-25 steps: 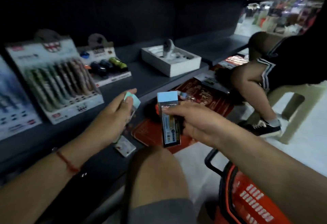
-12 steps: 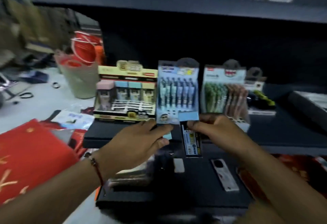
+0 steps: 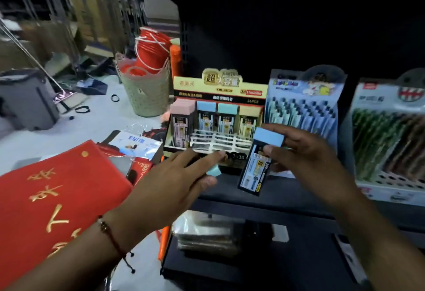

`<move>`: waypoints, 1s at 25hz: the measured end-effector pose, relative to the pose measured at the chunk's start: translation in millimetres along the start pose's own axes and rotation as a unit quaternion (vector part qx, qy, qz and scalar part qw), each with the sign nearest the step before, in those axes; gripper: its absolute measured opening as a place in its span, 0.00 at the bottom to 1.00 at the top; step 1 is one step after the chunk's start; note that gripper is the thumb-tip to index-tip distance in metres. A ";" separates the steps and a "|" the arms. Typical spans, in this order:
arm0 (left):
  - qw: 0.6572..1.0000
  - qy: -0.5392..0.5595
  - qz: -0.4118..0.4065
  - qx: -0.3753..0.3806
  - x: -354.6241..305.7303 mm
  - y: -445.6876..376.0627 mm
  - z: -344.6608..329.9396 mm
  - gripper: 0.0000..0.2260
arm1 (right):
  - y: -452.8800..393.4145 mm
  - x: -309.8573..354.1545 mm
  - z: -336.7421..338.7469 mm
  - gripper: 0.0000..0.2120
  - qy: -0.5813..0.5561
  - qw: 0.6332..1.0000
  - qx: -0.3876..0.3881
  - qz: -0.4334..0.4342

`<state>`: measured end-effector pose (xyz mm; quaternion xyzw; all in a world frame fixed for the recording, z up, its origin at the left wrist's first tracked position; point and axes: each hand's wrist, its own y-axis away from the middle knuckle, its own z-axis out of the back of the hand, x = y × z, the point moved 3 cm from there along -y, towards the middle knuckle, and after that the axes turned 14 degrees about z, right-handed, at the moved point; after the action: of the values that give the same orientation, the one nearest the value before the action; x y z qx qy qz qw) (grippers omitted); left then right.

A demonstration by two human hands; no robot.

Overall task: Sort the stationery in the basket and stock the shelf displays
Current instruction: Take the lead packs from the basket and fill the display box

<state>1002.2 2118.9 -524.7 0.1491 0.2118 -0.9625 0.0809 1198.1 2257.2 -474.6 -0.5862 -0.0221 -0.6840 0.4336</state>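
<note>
My right hand (image 3: 305,159) pinches a blue-capped lead refill box (image 3: 259,164) with a dark label, tilted, just in front of the display box (image 3: 218,97). That display box stands on the dark shelf (image 3: 287,196) and holds rows of the same packs with pink, blue, teal and yellow caps. My left hand (image 3: 177,180) holds a second pack under its palm; only the teal cap (image 3: 213,172) shows, near the display's front edge.
Two pen display cards (image 3: 301,104) (image 3: 388,139) stand on the shelf to the right. Red fabric banners (image 3: 53,198) and a packet (image 3: 135,143) lie on the floor at left. A woven basket with red buckets (image 3: 145,84) stands behind. The lower shelf holds wrapped packs (image 3: 204,233).
The view has swung left from the far shelf to the lead refill display. Both hands, each still holding a pack, have moved closer to the display box.
</note>
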 end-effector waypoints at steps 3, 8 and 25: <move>0.999 -0.026 -0.005 0.032 12.0 -9.4 -14.9 0.24 | -7.7 -22.5 -4.3 0.18 -0.003 0.999 -0.042 0.001; 0.998 -0.022 0.009 0.057 33.5 -27.4 -23.7 0.24 | -23.5 -36.1 -9.4 0.18 0.016 0.993 -0.113 0.014; 0.995 -0.096 -0.024 -0.011 36.1 -33.2 -20.7 0.24 | -76.2 -9.1 -56.5 0.17 0.133 0.979 -0.099 0.120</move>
<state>966.2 2154.3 -541.5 0.0504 0.2169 -0.9717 0.0792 1106.2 2279.4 -463.3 -0.5289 0.1740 -0.6975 0.4510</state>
